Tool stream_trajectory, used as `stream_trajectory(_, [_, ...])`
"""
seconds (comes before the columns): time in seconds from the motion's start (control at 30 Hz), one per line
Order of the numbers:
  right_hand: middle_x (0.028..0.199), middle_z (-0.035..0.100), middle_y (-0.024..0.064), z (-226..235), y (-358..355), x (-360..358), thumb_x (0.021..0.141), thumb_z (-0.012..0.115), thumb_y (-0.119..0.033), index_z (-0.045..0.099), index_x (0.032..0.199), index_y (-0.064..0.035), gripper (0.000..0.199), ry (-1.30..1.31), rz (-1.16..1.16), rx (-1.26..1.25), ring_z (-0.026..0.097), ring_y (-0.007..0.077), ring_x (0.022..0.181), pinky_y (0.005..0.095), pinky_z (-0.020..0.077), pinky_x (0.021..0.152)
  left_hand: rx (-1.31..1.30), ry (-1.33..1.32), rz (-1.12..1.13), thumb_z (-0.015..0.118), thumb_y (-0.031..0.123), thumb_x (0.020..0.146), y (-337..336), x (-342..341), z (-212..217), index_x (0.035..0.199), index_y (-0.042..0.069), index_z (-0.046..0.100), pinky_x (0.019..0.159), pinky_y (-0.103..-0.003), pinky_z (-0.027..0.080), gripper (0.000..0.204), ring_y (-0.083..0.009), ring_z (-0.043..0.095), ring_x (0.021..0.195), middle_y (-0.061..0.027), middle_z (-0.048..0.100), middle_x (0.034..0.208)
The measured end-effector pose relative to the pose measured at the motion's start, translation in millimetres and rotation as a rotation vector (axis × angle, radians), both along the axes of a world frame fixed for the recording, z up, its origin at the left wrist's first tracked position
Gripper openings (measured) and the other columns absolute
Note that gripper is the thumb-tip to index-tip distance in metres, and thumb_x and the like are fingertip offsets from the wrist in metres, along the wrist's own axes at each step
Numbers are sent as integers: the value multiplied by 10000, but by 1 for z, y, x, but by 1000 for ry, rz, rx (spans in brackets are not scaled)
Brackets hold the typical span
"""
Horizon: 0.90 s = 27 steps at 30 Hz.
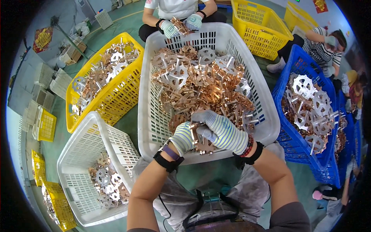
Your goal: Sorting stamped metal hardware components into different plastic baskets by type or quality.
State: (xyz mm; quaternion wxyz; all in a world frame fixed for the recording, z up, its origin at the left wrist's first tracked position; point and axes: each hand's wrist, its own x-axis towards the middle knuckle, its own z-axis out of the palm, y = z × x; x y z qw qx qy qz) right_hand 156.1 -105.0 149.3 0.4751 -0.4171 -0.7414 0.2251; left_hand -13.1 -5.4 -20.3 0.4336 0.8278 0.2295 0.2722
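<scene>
The large white plastic basket (154, 116) is heaped with copper-coloured stamped metal parts (201, 83) — its near rim stays free. There, the gloved left hand (182, 138) and right hand (219, 130) together grasp one copper-coloured wheel-shaped part (199, 140).

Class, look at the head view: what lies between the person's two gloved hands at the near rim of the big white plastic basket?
A copper-coloured stamped metal part, gripped between the left hand and right hand, in the head view.
</scene>
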Motion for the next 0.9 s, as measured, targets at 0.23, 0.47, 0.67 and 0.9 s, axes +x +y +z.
stream_trajectory(0.23, [725,459,-54,6,-19,-1,870,568,-111,516,1041,-75,182,621,121,-868,414,45,625,203,361,565,566,817,243,630,295,693,-7,23,123,689,81,665,541,-393,508,217,-298,634,593,-135,638,631])
stream_trajectory(0.47, [700,501,-31,-11,-13,-3,827,593,-87,525,962,-70,153,11,42,-76,480,58,582,225,389,499,-153,-33,222,709,316,615,33,-6,52,725,113,654,623,-358,510,237,-265,624,679,-77,640,679])
stream_trajectory(0.67, [719,537,-4,4,-16,9,812,635,-127,553,924,-90,144,1219,163,-660,491,60,601,204,378,484,699,526,222,681,222,635,24,-12,83,733,120,655,598,-367,503,143,-277,616,656,-73,632,675])
stream_trajectory(0.9, [951,617,159,-14,7,33,772,673,-198,623,990,-21,285,-215,-307,-174,606,311,883,379,490,783,570,764,135,635,179,685,21,-20,90,741,91,661,624,-381,514,107,-304,637,701,-116,652,701])
